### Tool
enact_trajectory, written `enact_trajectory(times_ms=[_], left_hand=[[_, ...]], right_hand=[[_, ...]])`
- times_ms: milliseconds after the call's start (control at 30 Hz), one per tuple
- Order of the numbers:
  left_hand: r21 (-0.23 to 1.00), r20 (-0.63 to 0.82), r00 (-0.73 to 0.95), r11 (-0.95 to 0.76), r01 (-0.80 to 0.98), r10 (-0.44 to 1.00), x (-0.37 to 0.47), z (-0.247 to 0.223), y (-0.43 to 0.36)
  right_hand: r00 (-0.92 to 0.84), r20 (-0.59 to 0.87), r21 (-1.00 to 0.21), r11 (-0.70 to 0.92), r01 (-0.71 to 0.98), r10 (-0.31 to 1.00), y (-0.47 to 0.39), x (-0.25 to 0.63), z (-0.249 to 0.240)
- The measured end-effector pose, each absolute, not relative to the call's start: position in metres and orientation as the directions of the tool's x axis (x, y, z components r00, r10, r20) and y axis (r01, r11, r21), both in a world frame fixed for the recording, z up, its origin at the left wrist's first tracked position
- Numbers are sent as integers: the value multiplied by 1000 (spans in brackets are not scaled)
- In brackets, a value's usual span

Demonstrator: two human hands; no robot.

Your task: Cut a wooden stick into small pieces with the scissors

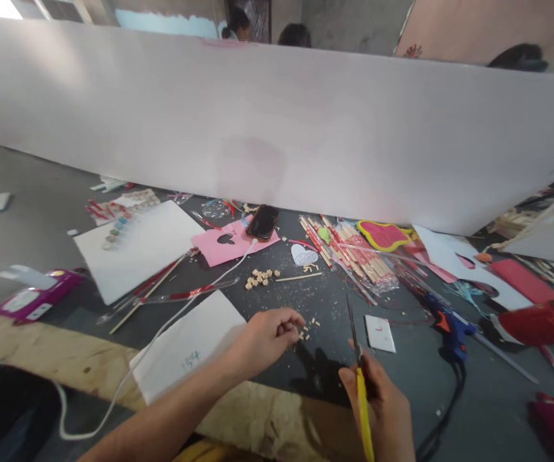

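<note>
A pair of yellow-handled scissors [363,410] is gripped in my right hand [385,404], seen nearly edge-on with the dark blades pointing away from me. My left hand [277,333] is over the dark tabletop with its fingers curled in; whether something small is between them is hidden. Short cut wooden bits [307,335] lie right by its fingertips. Beyond it are a small pile of wooden pieces [260,278], a thin wooden stick [298,277] and a whitish paper heart [304,255]. A small white tile marked "L" [380,334] lies to the right of the scissors blades.
A tall white board [277,128] stands across the back. Bundled sticks [354,250], a phone [263,222] on pink paper [214,247], white sheets [137,250] and a white cable [175,314] cover the table. At right are a blue glue gun [450,330] and a red tool [541,323].
</note>
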State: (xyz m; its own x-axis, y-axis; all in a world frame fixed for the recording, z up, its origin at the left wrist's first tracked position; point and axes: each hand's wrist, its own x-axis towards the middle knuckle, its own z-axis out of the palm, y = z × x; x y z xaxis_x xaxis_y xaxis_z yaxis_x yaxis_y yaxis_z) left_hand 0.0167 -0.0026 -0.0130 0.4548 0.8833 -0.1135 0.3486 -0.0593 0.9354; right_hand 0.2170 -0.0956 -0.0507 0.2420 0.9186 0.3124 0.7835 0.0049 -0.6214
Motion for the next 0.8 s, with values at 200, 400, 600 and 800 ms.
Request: enact_trajectory(times_ms=[200,400,600,800], left_hand=[[684,53,583,-455,570,811,24,-25,11],[602,-2,615,-490,630,788,39,-32,21],[572,-42,582,-458,680,812,59,-34,27],[639,-63,564,-401,657,823,67,-40,29]], right_hand=[[335,267,-773,-6,634,904,-94,218,-55],[326,279,-789,22,613,903,-98,216,-57],[272,276,-747,28,664,922,-97,213,-52],[244,257,-748,32,663,935,-99,211,-49]])
